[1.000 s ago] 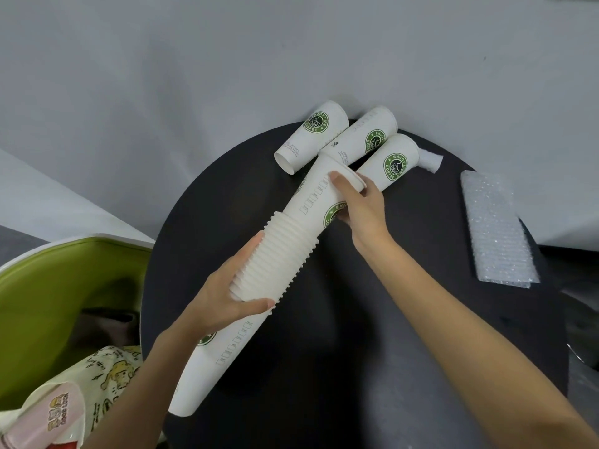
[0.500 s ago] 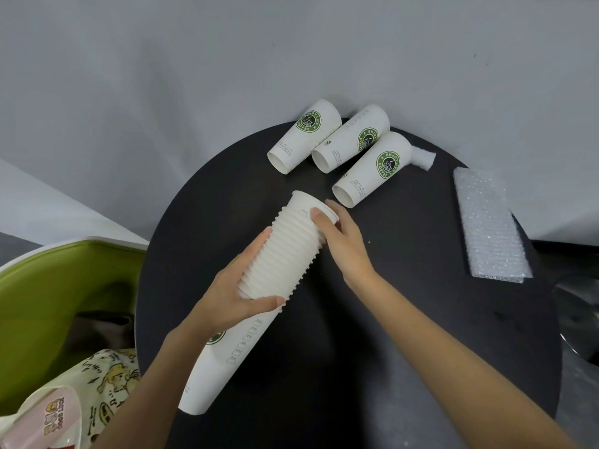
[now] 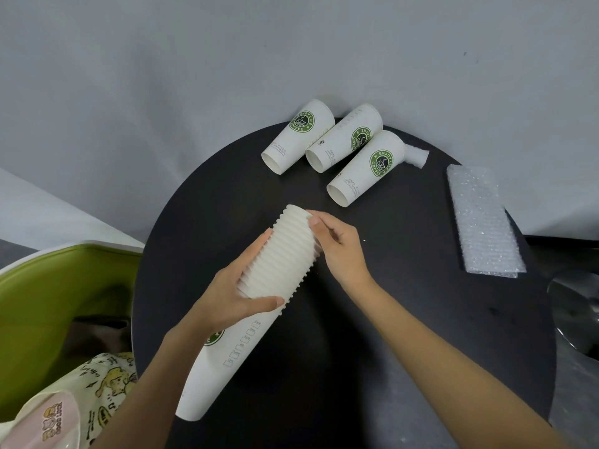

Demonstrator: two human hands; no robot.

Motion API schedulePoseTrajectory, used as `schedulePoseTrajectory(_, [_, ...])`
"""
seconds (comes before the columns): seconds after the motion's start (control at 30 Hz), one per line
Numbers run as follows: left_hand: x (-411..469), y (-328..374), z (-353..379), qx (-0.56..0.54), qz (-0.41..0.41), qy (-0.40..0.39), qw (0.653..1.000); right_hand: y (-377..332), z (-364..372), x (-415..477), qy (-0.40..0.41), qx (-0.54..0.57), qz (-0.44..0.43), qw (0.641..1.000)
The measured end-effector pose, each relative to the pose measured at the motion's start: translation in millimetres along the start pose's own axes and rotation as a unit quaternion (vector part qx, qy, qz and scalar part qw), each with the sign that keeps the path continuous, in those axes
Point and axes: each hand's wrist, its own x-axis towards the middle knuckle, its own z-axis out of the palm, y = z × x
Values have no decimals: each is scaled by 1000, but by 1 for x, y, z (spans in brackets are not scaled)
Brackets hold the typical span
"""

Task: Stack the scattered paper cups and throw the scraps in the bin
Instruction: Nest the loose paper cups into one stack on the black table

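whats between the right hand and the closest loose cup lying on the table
Only bare black table, as the head view shows. The right hand grips the rim of the cup stack, apart from the closest loose cup.

the logo on the cup stack (image 3: 278,260) is mostly covered by the left hand (image 3: 227,296). the foam scrap (image 3: 417,156) is half hidden behind a loose cup (image 3: 366,170). the green bin (image 3: 48,293) gets cut off at the left edge. the small print on the cups can't be read.
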Motion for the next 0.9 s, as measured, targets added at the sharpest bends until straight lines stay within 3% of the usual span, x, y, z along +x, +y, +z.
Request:
schedulePoseTrajectory(0.27, [12,6,6,3,-17,4,1000,-3,-5,8,19,91,48,995])
schedulePoseTrajectory(0.5, [31,14,9,45,-13,8,999,-4,-21,26,6,82,44,996])
schedulePoseTrajectory(0.9, [63,16,4,79,-7,-24,997,31,-120,138,236,-50,28,970])
